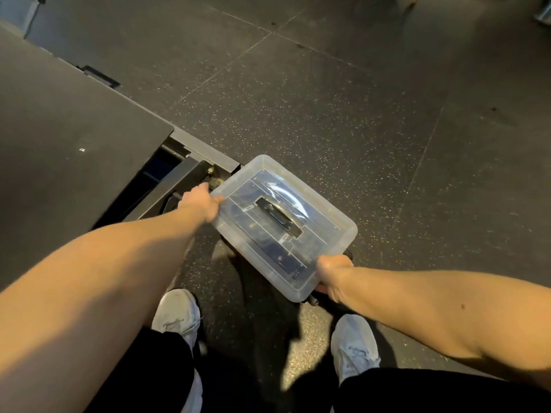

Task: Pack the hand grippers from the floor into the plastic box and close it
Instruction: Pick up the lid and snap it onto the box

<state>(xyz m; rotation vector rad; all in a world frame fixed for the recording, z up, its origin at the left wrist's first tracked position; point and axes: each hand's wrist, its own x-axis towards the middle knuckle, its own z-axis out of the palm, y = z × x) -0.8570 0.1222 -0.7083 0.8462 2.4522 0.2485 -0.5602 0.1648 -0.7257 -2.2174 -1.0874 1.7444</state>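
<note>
Clear rectangular plastic box [334,234] is held up in the air in front of the person, above the dark speckled rubber floor [357,114], tilted, not resting on anything. Clear lid [238,186] sits on top, with a black carry handle [278,217] at its centre. Dark shapes [268,248] show through the lid, possibly the hand grippers, cannot confirm. Whether the lid is latched: cannot tell.

Left hand [201,204] grips the far-left corner, thumb lying on the lid edge. Right hand [331,275] grips the near-right edge, fingers wrapped under and hidden.

Handling judgement: thin stiff shell, smooth and likely slippery, light itself, but loose contents would shift if tipped. Rim grip at opposite ends looks stable; the centre handle is the other hold, only safe once the lid is locked.

Around: two white sneakers [176,314] below, black flat platform [59,129] to the left with a black metal frame [179,180] beside its edge.
</note>
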